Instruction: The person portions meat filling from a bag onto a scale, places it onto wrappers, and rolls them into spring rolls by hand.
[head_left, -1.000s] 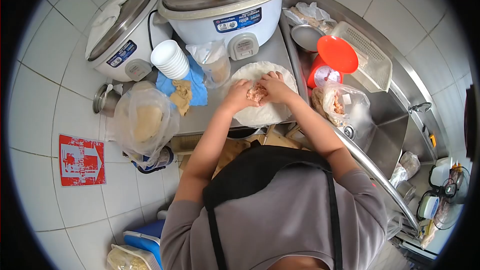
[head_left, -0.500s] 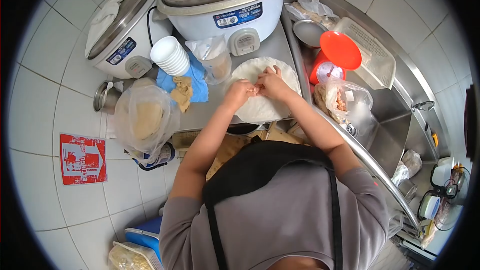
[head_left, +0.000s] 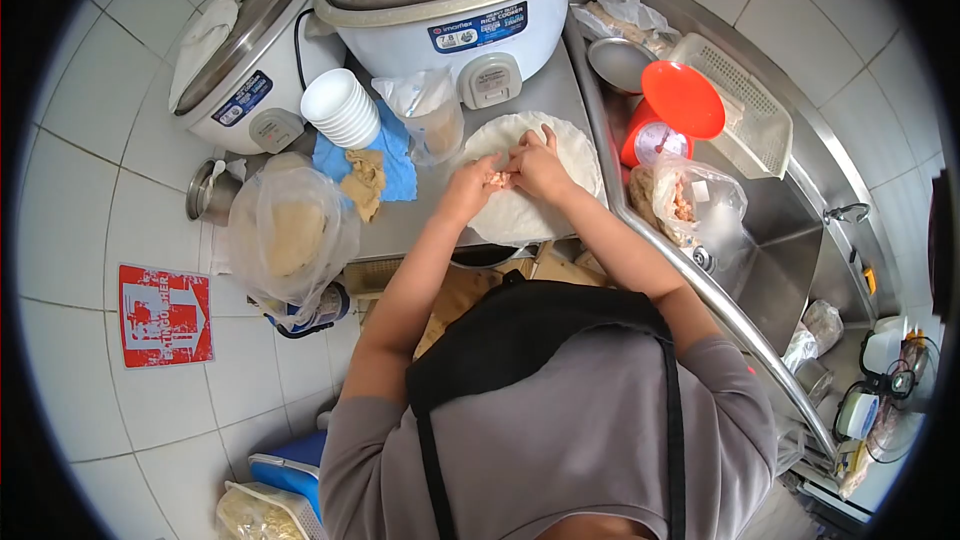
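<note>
A round, white, floury-looking sheet (head_left: 520, 224) lies on the steel counter, possibly a wrapper or a stack of them. Over its middle, my left hand (head_left: 473, 186) has its fingers closed in around a small lump of pinkish filling (head_left: 499, 180), which looks like chopped meat. My right hand (head_left: 538, 166) meets it from the other side, one finger raised and the others curled down at the filling. The fingertips are partly hidden, so their exact grip does not show.
Two rice cookers (head_left: 455, 45) stand behind. Left are stacked white cups (head_left: 340, 112), a blue cloth (head_left: 396, 180) and a bagged stack of pale wrappers (head_left: 292, 240). Right, in the sink area, are a red scale (head_left: 682, 100) and a bag of meat filling (head_left: 683, 202).
My left hand has opened slightly, showing more of the pinkish filling between the hands. A finger of my right hand has lifted. The sheet has stayed in place.
</note>
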`<state>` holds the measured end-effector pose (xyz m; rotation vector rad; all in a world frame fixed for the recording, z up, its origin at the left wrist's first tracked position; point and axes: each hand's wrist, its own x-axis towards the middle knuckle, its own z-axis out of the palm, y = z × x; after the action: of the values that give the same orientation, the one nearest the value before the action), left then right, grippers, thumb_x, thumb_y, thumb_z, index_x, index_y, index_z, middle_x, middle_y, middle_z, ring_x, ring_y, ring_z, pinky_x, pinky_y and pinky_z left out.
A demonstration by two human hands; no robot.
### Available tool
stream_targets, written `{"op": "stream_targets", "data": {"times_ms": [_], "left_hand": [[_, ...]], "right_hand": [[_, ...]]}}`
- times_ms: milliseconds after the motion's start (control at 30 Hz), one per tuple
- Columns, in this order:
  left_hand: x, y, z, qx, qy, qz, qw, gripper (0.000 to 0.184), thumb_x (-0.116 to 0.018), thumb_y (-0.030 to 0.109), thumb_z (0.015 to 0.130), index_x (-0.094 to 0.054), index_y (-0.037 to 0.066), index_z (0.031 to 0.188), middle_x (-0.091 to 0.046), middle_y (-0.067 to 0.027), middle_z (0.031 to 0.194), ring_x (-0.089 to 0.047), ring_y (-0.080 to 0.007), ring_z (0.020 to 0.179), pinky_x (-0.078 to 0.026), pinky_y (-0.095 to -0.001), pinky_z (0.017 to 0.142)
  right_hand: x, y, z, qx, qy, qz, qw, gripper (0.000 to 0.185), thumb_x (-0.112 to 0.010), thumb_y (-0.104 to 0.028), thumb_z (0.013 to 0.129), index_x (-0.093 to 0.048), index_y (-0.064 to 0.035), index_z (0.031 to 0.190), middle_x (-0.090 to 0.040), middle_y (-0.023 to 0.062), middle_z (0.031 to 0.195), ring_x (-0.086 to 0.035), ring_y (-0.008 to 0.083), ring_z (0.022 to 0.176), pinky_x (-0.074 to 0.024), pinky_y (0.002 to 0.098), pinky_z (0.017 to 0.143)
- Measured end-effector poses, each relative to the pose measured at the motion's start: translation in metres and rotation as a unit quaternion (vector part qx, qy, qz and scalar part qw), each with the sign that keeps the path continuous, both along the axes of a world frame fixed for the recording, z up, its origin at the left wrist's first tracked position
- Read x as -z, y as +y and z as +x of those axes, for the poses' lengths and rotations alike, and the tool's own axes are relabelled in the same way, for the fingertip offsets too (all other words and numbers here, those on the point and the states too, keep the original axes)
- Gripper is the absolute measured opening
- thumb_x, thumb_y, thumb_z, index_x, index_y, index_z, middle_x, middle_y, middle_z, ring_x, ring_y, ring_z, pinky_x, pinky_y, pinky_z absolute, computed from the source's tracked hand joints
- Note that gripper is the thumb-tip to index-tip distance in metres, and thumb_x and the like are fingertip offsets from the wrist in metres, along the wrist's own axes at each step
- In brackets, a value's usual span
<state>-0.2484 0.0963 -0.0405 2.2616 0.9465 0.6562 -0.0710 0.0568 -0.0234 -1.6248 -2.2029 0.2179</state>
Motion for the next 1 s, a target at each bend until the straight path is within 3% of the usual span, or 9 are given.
{"op": "stream_targets", "data": {"times_ms": [167, 267, 367, 467, 567, 700, 900, 1000], "left_hand": [[0.007, 0.004, -0.004, -0.005, 0.021, 0.01, 1.0, 0.052, -0.071, 0.003, 0.074, -0.052, 0.006, 0.122, -0.065, -0.016, 0.091, -0.065, -0.0296, 0.084, -0.051, -0.0362, 0.073], [-0.002, -0.007, -0.008, -0.042, -0.059, 0.002, 0.997, 0.055, -0.072, 0.006, 0.074, -0.051, 0.007, 0.125, -0.066, -0.0151, 0.092, -0.065, -0.0291, 0.083, -0.051, -0.0353, 0.073], [-0.001, -0.001, -0.018, 0.015, -0.12, -0.016, 0.993, 0.045, -0.073, 0.008, 0.075, -0.058, 0.005, 0.117, -0.068, -0.0126, 0.09, -0.066, -0.026, 0.079, -0.051, -0.0331, 0.073], [-0.015, -0.004, -0.022, 0.038, -0.049, -0.03, 0.998, 0.027, -0.071, 0.009, 0.076, -0.067, 0.002, 0.102, -0.069, -0.0109, 0.086, -0.066, -0.0232, 0.078, -0.051, -0.0314, 0.071], [-0.014, -0.009, -0.024, 0.017, -0.066, -0.008, 0.998, 0.012, -0.069, 0.009, 0.078, -0.07, 0.001, 0.087, -0.069, -0.0109, 0.081, -0.066, -0.0219, 0.075, -0.051, -0.0309, 0.068], [-0.001, -0.003, -0.03, 0.011, -0.098, 0.007, 0.995, 0.011, -0.069, 0.007, 0.077, -0.069, 0.002, 0.086, -0.068, -0.0122, 0.082, -0.065, -0.0232, 0.073, -0.051, -0.032, 0.067], [0.003, -0.004, -0.033, -0.02, -0.068, 0.0, 0.997, 0.022, -0.07, 0.007, 0.076, -0.066, 0.002, 0.097, -0.068, -0.0105, 0.088, -0.065, -0.0242, 0.075, -0.051, -0.0301, 0.071], [-0.003, -0.009, -0.033, -0.028, -0.083, -0.045, 0.995, 0.037, -0.073, 0.011, 0.074, -0.063, 0.003, 0.109, -0.068, -0.0107, 0.093, -0.064, -0.0251, 0.079, -0.05, -0.031, 0.076]], "right_hand": [[-0.008, -0.002, 0.001, -0.002, 0.037, -0.014, 0.999, 0.019, -0.075, -0.029, 0.063, -0.075, -0.0212, 0.08, -0.062, -0.0049, 0.082, -0.047, 0.0206, 0.105, -0.0073, 0.0599, 0.109], [-0.014, -0.003, -0.004, 0.002, 0.039, -0.046, 0.998, 0.018, -0.075, -0.029, 0.063, -0.075, -0.0208, 0.08, -0.062, -0.0045, 0.083, -0.047, 0.0209, 0.106, -0.0052, 0.0605, 0.109], [-0.008, 0.002, -0.009, 0.001, 0.025, -0.044, 0.999, 0.017, -0.075, -0.029, 0.064, -0.075, -0.0204, 0.079, -0.062, -0.0043, 0.083, -0.046, 0.0213, 0.106, -0.0039, 0.0615, 0.109], [0.0, 0.007, -0.014, -0.008, 0.004, -0.037, 0.999, 0.016, -0.075, -0.028, 0.065, -0.075, -0.0218, 0.079, -0.063, -0.0045, 0.084, -0.046, 0.0213, 0.107, -0.0029, 0.0627, 0.108], [0.002, 0.006, -0.018, -0.014, 0.007, -0.035, 0.999, 0.015, -0.074, -0.028, 0.065, -0.075, -0.0233, 0.079, -0.063, -0.0049, 0.085, -0.046, 0.0211, 0.106, -0.0027, 0.0635, 0.108], [-0.023, 0.001, -0.018, -0.014, 0.082, -0.092, 0.992, 0.015, -0.074, -0.028, 0.066, -0.075, -0.0223, 0.08, -0.063, -0.0046, 0.085, -0.046, 0.0214, 0.106, -0.0036, 0.0637, 0.107], [-0.006, 0.003, -0.025, -0.006, 0.038, -0.047, 0.998, 0.019, -0.074, -0.029, 0.065, -0.075, -0.0218, 0.082, -0.063, -0.0004, 0.091, -0.047, 0.0214, 0.106, -0.0077, 0.0605, 0.108], [-0.003, 0.0, -0.01, -0.028, 0.113, -0.044, 0.992, 0.038, -0.077, -0.03, 0.06, -0.073, -0.02, 0.096, -0.061, 0.0005, 0.101, -0.047, 0.0223, 0.108, -0.0107, 0.0589, 0.107]]}}
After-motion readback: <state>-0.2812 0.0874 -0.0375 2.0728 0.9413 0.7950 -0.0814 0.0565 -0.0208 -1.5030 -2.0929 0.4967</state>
